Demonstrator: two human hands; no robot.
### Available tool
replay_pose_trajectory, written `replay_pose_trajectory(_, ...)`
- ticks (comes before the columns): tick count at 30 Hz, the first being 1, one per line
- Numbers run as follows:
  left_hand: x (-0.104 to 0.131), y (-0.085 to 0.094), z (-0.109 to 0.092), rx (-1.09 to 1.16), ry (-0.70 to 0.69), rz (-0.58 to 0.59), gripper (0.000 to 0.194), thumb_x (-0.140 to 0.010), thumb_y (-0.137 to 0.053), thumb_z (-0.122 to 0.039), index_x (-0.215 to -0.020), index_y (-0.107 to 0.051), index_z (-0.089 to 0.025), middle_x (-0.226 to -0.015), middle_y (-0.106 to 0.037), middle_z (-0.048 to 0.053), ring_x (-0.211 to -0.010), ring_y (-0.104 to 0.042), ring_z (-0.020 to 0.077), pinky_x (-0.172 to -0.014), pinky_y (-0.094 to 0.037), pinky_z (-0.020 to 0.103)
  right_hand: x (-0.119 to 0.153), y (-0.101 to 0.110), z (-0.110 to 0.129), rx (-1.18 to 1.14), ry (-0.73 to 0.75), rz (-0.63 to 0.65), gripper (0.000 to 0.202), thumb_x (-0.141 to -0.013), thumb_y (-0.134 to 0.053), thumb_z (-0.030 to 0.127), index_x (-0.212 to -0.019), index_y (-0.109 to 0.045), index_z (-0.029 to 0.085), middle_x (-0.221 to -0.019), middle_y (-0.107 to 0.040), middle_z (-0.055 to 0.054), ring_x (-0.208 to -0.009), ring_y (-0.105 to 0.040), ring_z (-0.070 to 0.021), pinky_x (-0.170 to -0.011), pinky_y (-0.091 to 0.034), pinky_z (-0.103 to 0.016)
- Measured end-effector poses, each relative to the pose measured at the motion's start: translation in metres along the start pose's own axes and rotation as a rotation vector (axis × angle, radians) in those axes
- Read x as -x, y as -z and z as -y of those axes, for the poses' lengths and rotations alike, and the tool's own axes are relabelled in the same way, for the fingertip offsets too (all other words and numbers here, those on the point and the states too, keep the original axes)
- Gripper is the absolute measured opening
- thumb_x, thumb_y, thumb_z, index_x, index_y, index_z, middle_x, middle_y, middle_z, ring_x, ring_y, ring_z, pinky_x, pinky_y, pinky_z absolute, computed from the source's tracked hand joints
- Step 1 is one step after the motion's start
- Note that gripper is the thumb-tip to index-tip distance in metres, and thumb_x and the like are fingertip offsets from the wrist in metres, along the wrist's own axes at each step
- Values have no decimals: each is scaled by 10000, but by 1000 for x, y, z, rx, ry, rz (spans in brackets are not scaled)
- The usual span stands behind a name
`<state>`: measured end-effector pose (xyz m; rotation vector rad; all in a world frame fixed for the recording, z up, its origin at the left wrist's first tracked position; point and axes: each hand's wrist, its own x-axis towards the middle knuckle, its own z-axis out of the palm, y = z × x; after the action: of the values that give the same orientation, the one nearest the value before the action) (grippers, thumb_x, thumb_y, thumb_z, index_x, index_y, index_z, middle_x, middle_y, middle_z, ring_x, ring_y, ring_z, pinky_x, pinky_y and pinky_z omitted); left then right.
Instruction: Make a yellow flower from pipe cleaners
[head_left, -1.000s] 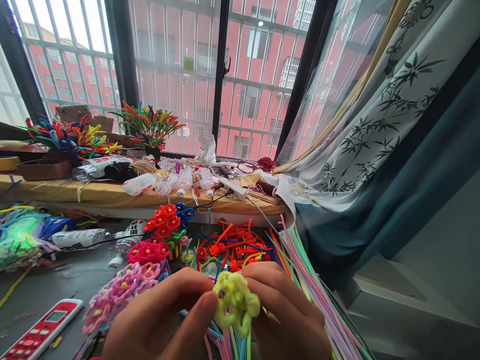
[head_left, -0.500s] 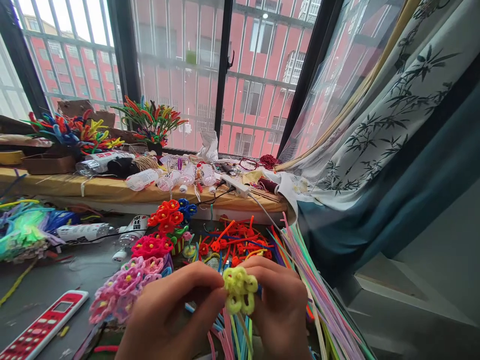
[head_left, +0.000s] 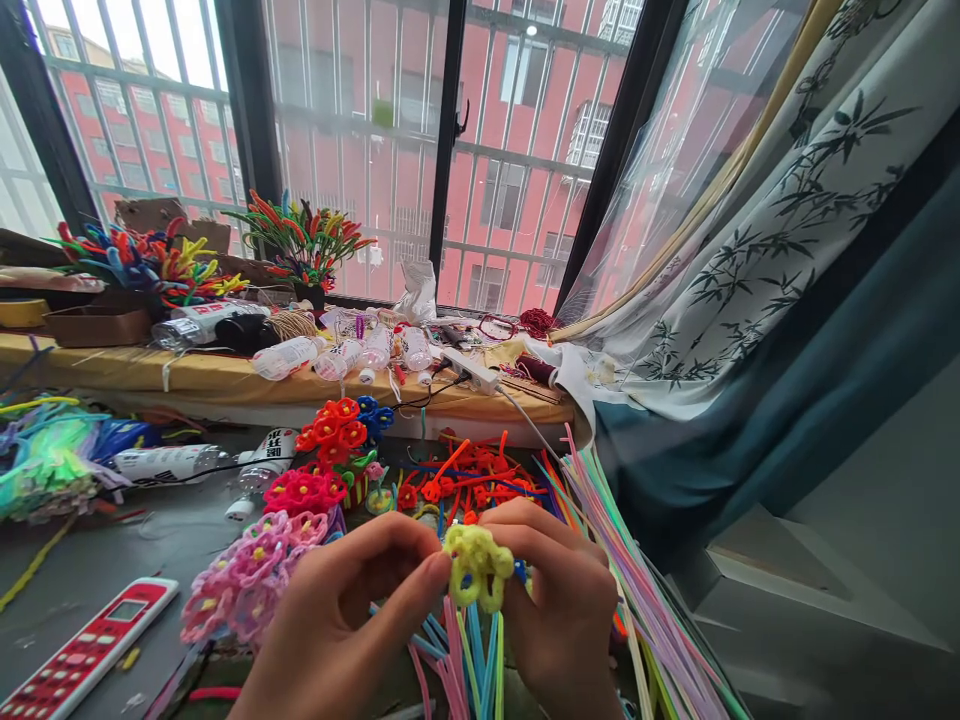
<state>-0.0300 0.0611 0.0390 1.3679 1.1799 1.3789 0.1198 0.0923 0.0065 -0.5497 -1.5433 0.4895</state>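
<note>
A small yellow pipe-cleaner flower (head_left: 478,566) with looped petals is between my two hands, low in the middle of the view. My left hand (head_left: 360,610) pinches its left edge between thumb and forefinger. On the other side, the bent fingers of my right hand (head_left: 559,600) grip the flower, and my palm hides part of it. Pastel pipe cleaners (head_left: 476,655) lie under my hands. Just beyond are red and orange pipe-cleaner pieces (head_left: 480,475).
Finished pink flowers (head_left: 251,575) and red flowers (head_left: 330,435) stand left of my hands. A red-and-white remote-like device (head_left: 90,650) lies at lower left. Long pipe cleaners (head_left: 637,560) spread at right. Bottles (head_left: 289,357) and a power strip (head_left: 471,370) rest on the sill.
The yellow flower has turned and tilted a little between my fingers. My left thumb has straightened and shifted up along its left edge.
</note>
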Motion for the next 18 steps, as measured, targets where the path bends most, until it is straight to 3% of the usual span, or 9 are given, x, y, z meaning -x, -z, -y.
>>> replay_pose_trajectory(4, -1, 6, 5, -52, 37, 126, 235, -784, -723, -433, -722, -707, -208, -671, -671, -8, -647, -612, 135, -579, -496, 158, 0, -1, 0, -15, -29, 46, 214, -812, -604, 48, -783, -734, 215, -740, -681, -7, -647, -610, -142, -593, -451, -230)
replay_pose_trajectory(11, 3, -2, 5, -5, 47, 56, 234, -755, -737, -413, -682, -659, -204, -676, -654, -6, -659, -595, 148, -589, -484, 171, 1, -5, -2, -89, -169, 38, 179, -739, -605, 57, -640, -646, 200, -657, -630, 16, -629, -586, -142, -597, -418, -234)
replay_pose_trajectory(18, 2, -7, -4, -40, -45, -120, 178, -721, -732, -382, -629, -693, -235, -593, -644, -45, -582, -589, 122, -555, -469, 142, 2, -8, 0, 31, -91, -63, 163, -821, -602, 92, -717, -656, 205, -690, -662, 6, -633, -610, -148, -605, -459, -240)
